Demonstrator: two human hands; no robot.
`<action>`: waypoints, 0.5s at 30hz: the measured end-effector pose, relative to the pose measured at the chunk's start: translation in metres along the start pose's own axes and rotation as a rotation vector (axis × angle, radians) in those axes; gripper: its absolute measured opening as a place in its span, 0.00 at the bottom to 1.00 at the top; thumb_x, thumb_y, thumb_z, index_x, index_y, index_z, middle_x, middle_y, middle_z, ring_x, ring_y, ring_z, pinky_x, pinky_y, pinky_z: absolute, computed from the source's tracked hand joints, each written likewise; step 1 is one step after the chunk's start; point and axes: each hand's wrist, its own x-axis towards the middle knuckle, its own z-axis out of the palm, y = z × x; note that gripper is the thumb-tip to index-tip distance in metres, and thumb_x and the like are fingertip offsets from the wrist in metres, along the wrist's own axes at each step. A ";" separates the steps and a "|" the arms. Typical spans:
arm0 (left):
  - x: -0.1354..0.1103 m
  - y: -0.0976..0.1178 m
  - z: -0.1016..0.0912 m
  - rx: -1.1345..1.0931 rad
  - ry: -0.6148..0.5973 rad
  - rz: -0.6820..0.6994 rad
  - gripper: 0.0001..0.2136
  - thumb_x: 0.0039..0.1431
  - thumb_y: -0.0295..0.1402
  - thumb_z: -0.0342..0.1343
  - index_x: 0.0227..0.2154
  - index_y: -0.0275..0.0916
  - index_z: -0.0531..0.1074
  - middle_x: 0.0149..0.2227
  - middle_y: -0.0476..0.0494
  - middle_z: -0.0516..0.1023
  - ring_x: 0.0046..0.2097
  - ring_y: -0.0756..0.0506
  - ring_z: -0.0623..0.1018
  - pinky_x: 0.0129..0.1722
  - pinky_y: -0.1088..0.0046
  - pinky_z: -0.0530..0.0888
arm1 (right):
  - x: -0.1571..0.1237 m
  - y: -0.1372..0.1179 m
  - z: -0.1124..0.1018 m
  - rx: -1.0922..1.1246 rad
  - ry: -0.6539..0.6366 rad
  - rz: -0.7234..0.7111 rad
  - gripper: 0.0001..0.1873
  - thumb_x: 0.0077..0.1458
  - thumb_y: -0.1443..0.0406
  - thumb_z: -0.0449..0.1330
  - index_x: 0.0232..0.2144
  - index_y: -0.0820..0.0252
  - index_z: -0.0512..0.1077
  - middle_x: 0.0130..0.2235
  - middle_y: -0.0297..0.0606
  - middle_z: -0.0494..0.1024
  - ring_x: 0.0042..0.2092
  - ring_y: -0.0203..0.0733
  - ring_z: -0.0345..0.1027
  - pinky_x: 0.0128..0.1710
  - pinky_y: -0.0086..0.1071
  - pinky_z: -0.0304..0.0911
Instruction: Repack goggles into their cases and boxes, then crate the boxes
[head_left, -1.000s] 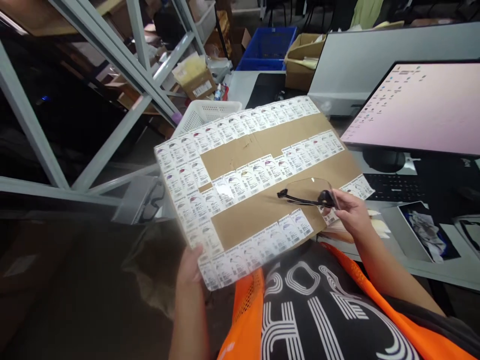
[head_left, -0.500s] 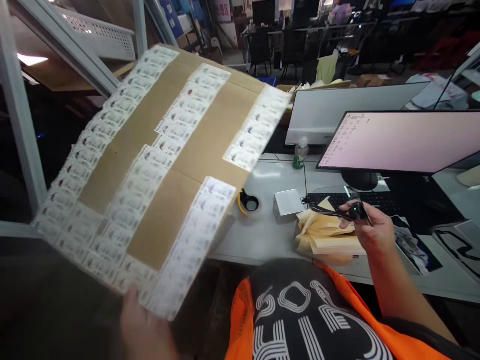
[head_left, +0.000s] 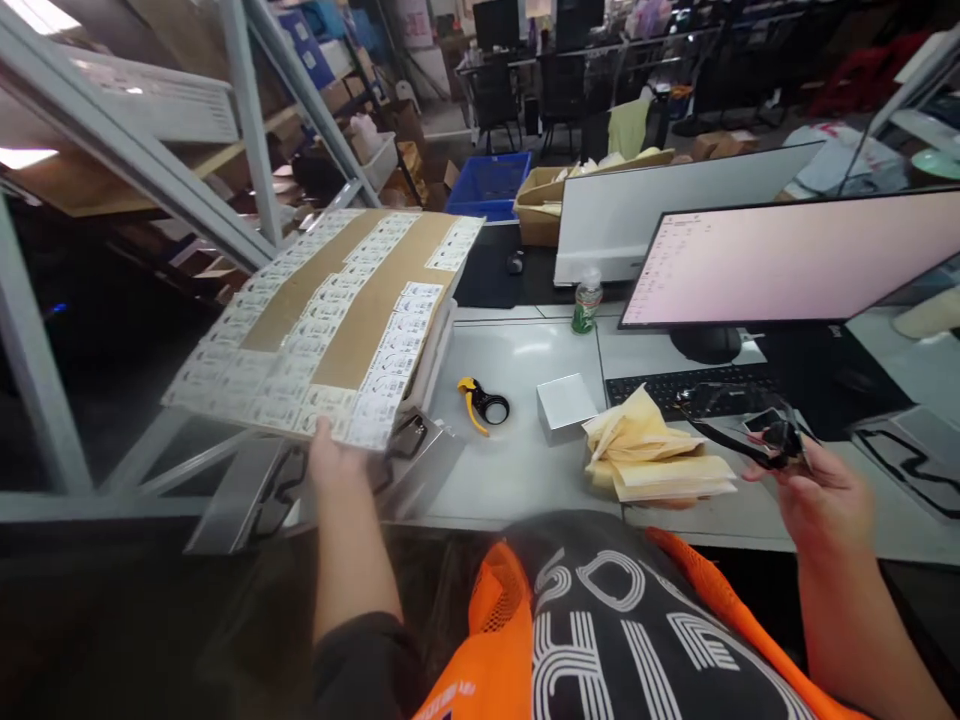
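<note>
My left hand grips the near edge of a brown cardboard sheet, which bears rows of white printed labels. The sheet lies low and nearly flat at the left, above a white tray-like thing and clear plastic packages with black shapes inside. Over the right side of the desk, my right hand is closed on a black cable-like item with clear plastic; its exact kind is unclear. Below and left of it sits a pile of folded yellowish paper.
A yellow-and-black ring-handled tool and a white box are on the white desk. Behind them stand a green-labelled bottle, a keyboard and a monitor. Metal frame bars rise at the left.
The cardboard sheet has gone from raised and tilted to lower and flatter, with my left hand still on its edge. My right hand has moved right and slightly down with the black item.
</note>
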 end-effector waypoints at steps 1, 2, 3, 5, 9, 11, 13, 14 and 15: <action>0.007 -0.002 0.006 0.040 -0.005 0.000 0.26 0.72 0.42 0.36 0.64 0.30 0.61 0.60 0.29 0.74 0.66 0.40 0.68 0.67 0.54 0.62 | -0.002 0.001 -0.004 0.010 0.014 0.004 0.29 0.42 0.46 0.73 0.44 0.52 0.81 0.34 0.39 0.83 0.23 0.44 0.72 0.28 0.42 0.72; 0.013 -0.003 0.012 0.076 -0.008 -0.002 0.26 0.72 0.43 0.36 0.64 0.30 0.60 0.61 0.31 0.73 0.67 0.41 0.67 0.67 0.54 0.62 | -0.004 0.002 -0.008 0.020 0.029 0.006 0.30 0.42 0.47 0.74 0.45 0.54 0.81 0.34 0.39 0.83 0.24 0.43 0.73 0.28 0.40 0.72; 0.018 -0.005 0.018 0.107 -0.012 -0.012 0.26 0.72 0.43 0.37 0.64 0.30 0.60 0.62 0.33 0.72 0.67 0.42 0.66 0.68 0.55 0.61 | -0.005 0.003 -0.011 0.031 0.048 0.006 0.30 0.42 0.48 0.74 0.46 0.55 0.81 0.34 0.38 0.83 0.24 0.42 0.73 0.29 0.38 0.72; 0.025 -0.008 0.026 0.157 -0.005 -0.042 0.25 0.72 0.44 0.39 0.63 0.31 0.60 0.62 0.36 0.72 0.68 0.43 0.65 0.68 0.55 0.61 | -0.007 0.005 -0.017 0.044 0.084 0.002 0.31 0.41 0.48 0.75 0.45 0.55 0.81 0.36 0.38 0.83 0.24 0.40 0.73 0.28 0.37 0.72; 0.029 -0.015 0.033 0.323 0.051 -0.128 0.19 0.71 0.37 0.43 0.59 0.34 0.64 0.57 0.40 0.78 0.67 0.43 0.66 0.67 0.46 0.60 | -0.011 0.007 -0.027 0.027 0.126 0.005 0.31 0.42 0.48 0.75 0.46 0.56 0.81 0.41 0.40 0.83 0.25 0.39 0.73 0.27 0.37 0.72; 0.027 -0.016 0.035 0.418 0.089 -0.160 0.15 0.69 0.30 0.44 0.55 0.37 0.67 0.49 0.45 0.82 0.67 0.42 0.67 0.65 0.41 0.60 | -0.012 0.007 -0.033 0.012 0.142 0.020 0.30 0.43 0.49 0.75 0.46 0.56 0.80 0.41 0.41 0.83 0.26 0.39 0.74 0.28 0.38 0.73; 0.022 -0.015 0.041 0.516 0.106 -0.164 0.15 0.67 0.24 0.41 0.49 0.39 0.71 0.39 0.50 0.84 0.65 0.42 0.69 0.63 0.37 0.60 | -0.013 0.008 -0.039 -0.001 0.161 0.039 0.29 0.43 0.50 0.75 0.46 0.56 0.80 0.41 0.40 0.83 0.26 0.39 0.74 0.28 0.38 0.74; 0.018 -0.014 0.046 0.571 0.091 -0.135 0.16 0.67 0.23 0.41 0.46 0.39 0.72 0.35 0.51 0.84 0.63 0.41 0.72 0.63 0.36 0.60 | -0.014 0.009 -0.042 -0.011 0.178 0.051 0.29 0.43 0.51 0.75 0.46 0.56 0.80 0.40 0.40 0.83 0.26 0.39 0.73 0.28 0.38 0.75; 0.012 -0.013 0.051 0.628 0.056 -0.071 0.15 0.67 0.24 0.41 0.44 0.40 0.73 0.33 0.52 0.83 0.60 0.40 0.74 0.61 0.34 0.62 | -0.015 0.010 -0.045 -0.025 0.200 0.065 0.29 0.43 0.51 0.75 0.46 0.56 0.80 0.40 0.39 0.82 0.26 0.38 0.73 0.28 0.38 0.75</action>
